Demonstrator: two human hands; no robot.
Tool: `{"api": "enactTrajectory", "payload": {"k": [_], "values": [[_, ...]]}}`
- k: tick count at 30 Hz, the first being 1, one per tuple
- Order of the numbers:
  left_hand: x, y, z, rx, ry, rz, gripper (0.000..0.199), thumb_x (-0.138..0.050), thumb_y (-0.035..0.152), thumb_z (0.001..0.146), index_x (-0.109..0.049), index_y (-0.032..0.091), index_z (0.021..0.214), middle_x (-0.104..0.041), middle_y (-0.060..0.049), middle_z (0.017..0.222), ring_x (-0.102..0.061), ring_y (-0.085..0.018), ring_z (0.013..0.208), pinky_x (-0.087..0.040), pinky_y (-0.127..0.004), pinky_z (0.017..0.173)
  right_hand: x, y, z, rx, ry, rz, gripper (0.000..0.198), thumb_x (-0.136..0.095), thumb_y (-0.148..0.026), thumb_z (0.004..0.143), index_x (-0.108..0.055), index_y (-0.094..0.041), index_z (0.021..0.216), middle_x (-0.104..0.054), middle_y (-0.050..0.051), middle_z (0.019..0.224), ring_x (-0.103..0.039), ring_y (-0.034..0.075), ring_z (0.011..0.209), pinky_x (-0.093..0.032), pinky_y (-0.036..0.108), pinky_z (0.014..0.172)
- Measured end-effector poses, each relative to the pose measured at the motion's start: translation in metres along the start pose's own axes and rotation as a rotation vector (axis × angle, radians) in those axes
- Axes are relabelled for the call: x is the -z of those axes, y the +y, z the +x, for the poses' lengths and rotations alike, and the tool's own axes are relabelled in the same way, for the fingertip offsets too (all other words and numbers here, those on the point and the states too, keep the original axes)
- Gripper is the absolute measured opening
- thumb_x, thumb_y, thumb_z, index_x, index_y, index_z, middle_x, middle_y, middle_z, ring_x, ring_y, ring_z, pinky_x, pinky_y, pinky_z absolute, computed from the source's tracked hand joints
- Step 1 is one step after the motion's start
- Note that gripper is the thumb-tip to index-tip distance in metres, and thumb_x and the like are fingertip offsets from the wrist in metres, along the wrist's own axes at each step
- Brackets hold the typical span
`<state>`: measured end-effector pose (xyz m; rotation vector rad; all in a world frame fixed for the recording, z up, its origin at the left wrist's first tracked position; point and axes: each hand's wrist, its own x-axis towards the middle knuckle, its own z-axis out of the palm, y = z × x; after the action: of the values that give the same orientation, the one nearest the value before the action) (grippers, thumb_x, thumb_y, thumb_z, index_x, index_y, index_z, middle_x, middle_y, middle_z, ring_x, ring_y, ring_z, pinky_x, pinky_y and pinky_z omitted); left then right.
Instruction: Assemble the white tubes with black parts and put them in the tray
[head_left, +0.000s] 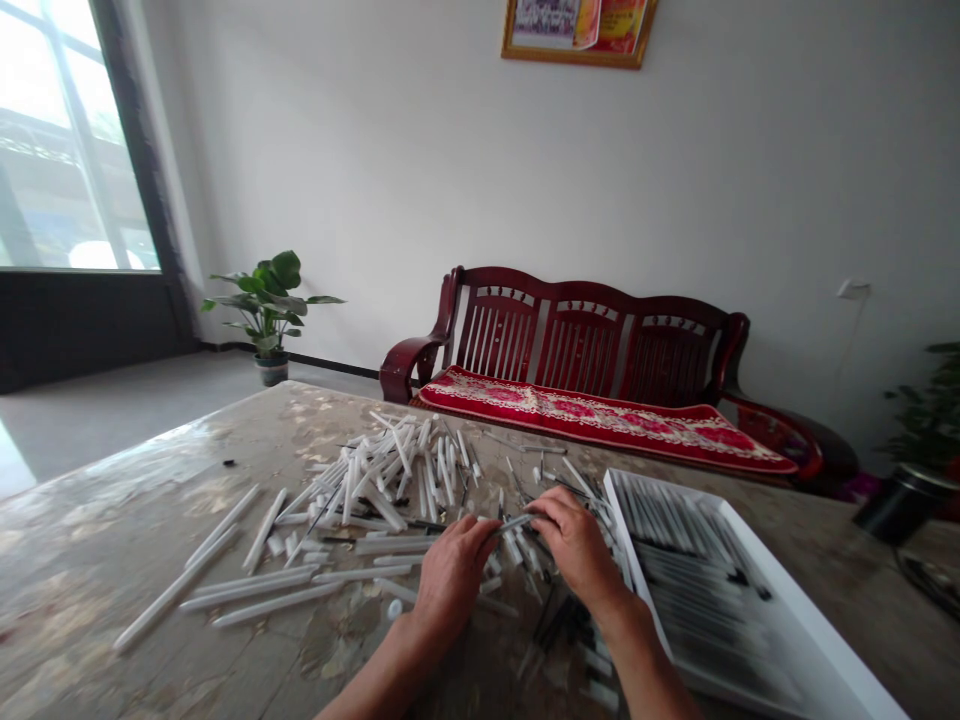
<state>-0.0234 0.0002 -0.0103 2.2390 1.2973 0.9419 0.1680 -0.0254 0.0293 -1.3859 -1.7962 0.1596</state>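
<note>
My left hand (452, 568) and my right hand (576, 545) are closed, thumbs and fingers pinching the two ends of a slim greyish pen-like piece (516, 522) held level just above the table. Its exact kind is too small to make out. Beyond and left of my hands spreads a loose heap of white plastic tubes (373, 478), mixed with thin dark rods. Shorter clear and white pieces lie under my fingers. Right of my right hand stands a white tray (817, 640), with many slim grey pen-like sticks (686, 560) with dark ends lying in rows.
The brown patterned table (322, 650) fills the foreground. Several white tubes (176, 590) lie apart on the left, near a small black piece (229, 463). Behind the table are a wooden bench (581, 345) with a red cover and a potted plant (271, 300); another pot (904, 500) stands right.
</note>
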Motion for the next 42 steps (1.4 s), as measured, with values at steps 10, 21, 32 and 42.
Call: {"api": "enactTrajectory", "payload": {"k": [10, 21, 32, 42], "values": [[0.002, -0.001, 0.0, -0.065, 0.02, 0.087, 0.028, -0.048, 0.035, 0.094, -0.072, 0.028, 0.106, -0.069, -0.006, 0.089, -0.065, -0.023, 0.09, -0.046, -0.031, 0.078, -0.002, 0.001, -0.002, 0.047, -0.041, -0.01, 0.024, -0.058, -0.011, 0.082, -0.074, -0.025, 0.092, -0.068, 0.003, 0.091, -0.064, 0.018, 0.088, -0.051, 0.03, 0.082], [0.002, 0.003, -0.005, -0.263, 0.031, 0.144, 0.017, -0.056, 0.022, 0.09, -0.072, 0.026, 0.091, -0.067, -0.004, 0.08, -0.058, -0.019, 0.076, -0.04, -0.028, 0.067, 0.012, 0.0, -0.005, -0.364, -0.346, 0.148, 0.018, -0.061, -0.016, 0.071, -0.077, -0.02, 0.079, -0.072, 0.001, 0.071, -0.065, 0.018, 0.07, -0.047, 0.025, 0.065], [0.005, -0.004, -0.004, -0.406, 0.088, 0.172, 0.018, -0.057, 0.025, 0.09, -0.072, 0.029, 0.099, -0.067, -0.003, 0.077, -0.058, -0.019, 0.073, -0.043, -0.03, 0.068, 0.022, -0.032, -0.001, -0.156, -0.397, -0.075, 0.018, -0.061, -0.025, 0.079, -0.078, -0.025, 0.085, -0.077, 0.002, 0.086, -0.067, 0.018, 0.083, -0.042, 0.023, 0.072], [0.0, -0.023, 0.0, -0.183, 0.314, 0.155, 0.04, -0.055, 0.034, 0.09, -0.056, 0.025, 0.128, -0.072, -0.007, 0.108, -0.065, -0.025, 0.098, -0.049, -0.038, 0.087, 0.057, 0.036, 0.012, -0.404, -0.305, 0.048, 0.019, -0.058, -0.029, 0.078, -0.074, -0.018, 0.079, -0.071, -0.001, 0.071, -0.059, 0.013, 0.065, -0.04, 0.021, 0.061]]}}
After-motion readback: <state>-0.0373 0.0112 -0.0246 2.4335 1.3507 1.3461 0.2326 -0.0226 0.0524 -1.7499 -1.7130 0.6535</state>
